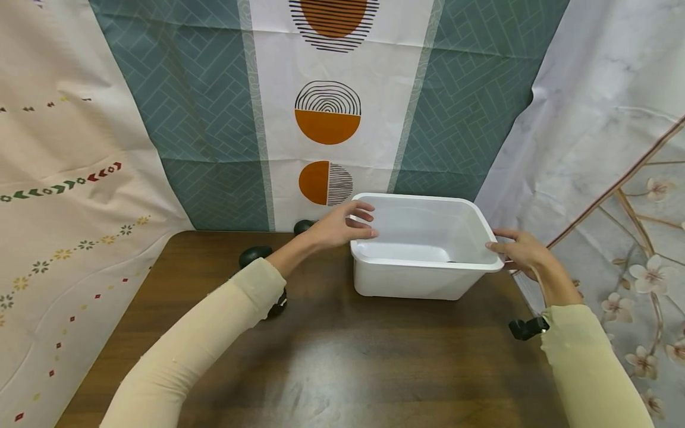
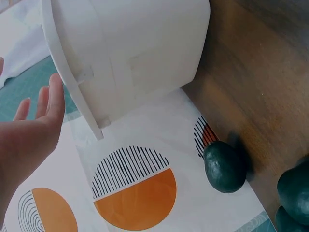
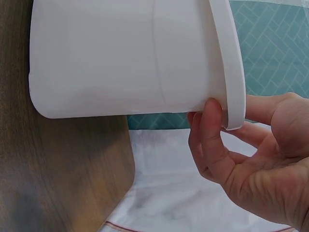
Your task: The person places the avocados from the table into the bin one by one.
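Note:
A white plastic bin [image 1: 407,282] stands toward the back right of the wooden table, its open top facing up. My right hand [image 1: 521,252] pinches its right rim; in the right wrist view the thumb and fingers [image 3: 211,130] lie on both sides of the lip. At the opposite end, my left hand [image 1: 342,226] hovers at the left rim with loosely bent fingers. The left wrist view shows those fingers [image 2: 56,99] beside the lip, not curled round it; whether they touch it, I cannot tell. Most of the bin's inside shows in the head view.
Dark green, avocado-like fruits [image 2: 225,166] lie on the table left of the bin, partly behind my left arm; one [image 1: 255,255] shows in the head view. Patterned cloth [image 1: 332,65] hangs behind the table and along both sides. A black wrist device [image 1: 528,328] sits at my right cuff.

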Action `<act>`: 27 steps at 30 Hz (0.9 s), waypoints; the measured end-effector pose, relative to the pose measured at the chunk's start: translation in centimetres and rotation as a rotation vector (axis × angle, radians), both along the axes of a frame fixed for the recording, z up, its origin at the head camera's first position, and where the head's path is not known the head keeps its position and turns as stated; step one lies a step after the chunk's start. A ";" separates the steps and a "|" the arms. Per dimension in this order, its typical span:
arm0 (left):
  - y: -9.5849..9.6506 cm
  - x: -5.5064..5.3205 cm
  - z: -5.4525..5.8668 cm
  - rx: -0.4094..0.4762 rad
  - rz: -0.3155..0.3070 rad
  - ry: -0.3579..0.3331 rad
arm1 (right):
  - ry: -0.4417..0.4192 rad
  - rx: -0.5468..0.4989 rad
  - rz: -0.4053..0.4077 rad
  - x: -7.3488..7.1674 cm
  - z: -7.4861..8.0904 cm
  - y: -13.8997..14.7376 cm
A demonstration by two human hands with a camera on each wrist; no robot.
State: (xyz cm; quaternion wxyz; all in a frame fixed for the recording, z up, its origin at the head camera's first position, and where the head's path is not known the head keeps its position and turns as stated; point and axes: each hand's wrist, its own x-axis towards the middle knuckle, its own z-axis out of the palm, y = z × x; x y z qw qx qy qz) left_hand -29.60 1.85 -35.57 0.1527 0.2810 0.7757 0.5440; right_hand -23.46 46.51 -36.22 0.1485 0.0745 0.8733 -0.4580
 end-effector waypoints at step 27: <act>-4.4 -1.2 1.2 0.009 0.017 0.024 | -0.014 0.015 -0.012 -0.1 -0.1 0.2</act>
